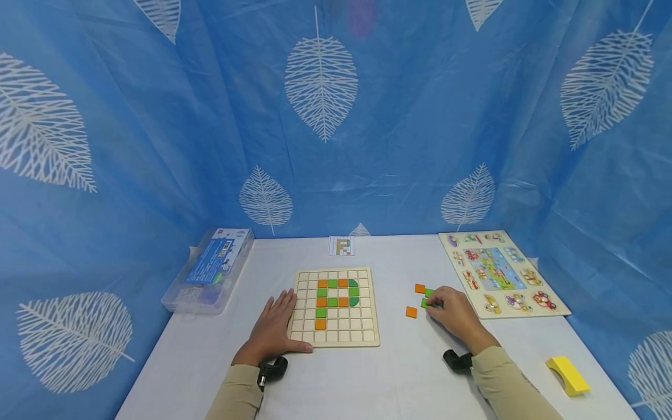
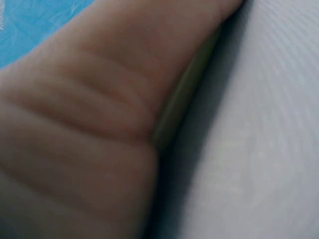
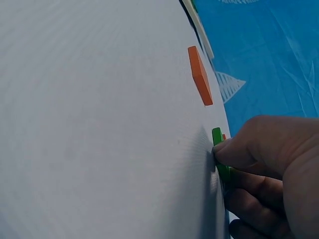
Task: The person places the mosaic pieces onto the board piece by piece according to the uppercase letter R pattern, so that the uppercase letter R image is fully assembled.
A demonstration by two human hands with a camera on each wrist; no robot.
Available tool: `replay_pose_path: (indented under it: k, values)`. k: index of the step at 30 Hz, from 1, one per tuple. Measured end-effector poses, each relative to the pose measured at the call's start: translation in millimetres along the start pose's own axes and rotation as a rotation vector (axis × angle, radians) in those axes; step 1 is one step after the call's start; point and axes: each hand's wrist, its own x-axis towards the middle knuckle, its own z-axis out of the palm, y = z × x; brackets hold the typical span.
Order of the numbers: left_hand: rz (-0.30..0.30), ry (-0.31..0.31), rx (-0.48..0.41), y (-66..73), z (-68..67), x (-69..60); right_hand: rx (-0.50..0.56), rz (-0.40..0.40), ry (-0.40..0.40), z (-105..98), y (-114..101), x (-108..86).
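Note:
A wooden grid board (image 1: 362,338) lies mid-table in the head view. Orange and green square tiles, plus two rounded green corner pieces (image 1: 353,301), form a letter P shape on it. My left hand (image 1: 275,326) rests flat against the board's left edge, fingers spread, thumb along the near corner. To the right, my right hand (image 1: 455,314) pinches a green square tile (image 3: 217,137) between thumb and fingers, low over the table. Close by lie an orange tile (image 1: 411,312), another orange tile (image 1: 420,288) and a green tile (image 1: 429,292), partly hidden by the fingers.
A small pattern card (image 1: 342,246) lies behind the board. At left sits a clear plastic box (image 1: 210,291) with a blue label. A wooden picture puzzle (image 1: 504,274) is at right, and a yellow arch block (image 1: 568,376) stands near the front right. Blue curtains surround the table.

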Motion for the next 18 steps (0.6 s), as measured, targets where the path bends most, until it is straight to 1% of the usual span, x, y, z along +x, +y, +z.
replay_pose_path:
  k: [4,6,13,18]
  values:
    - [0.006,0.005,-0.009,-0.4,-0.4,0.7,0.003,0.001,0.003,0.2,0.2,-0.4]
    - [0.005,-0.002,-0.007,-0.6,-1.3,0.9,0.003,-0.003,0.006,0.4,0.3,-0.3]
    - [0.007,-0.008,-0.003,-1.5,-3.3,1.3,0.015,-0.035,0.031,3.3,-0.9,2.6]
    - [0.005,-0.010,-0.003,-2.0,-1.8,1.2,0.031,-0.040,0.029,6.4,-3.8,3.0]
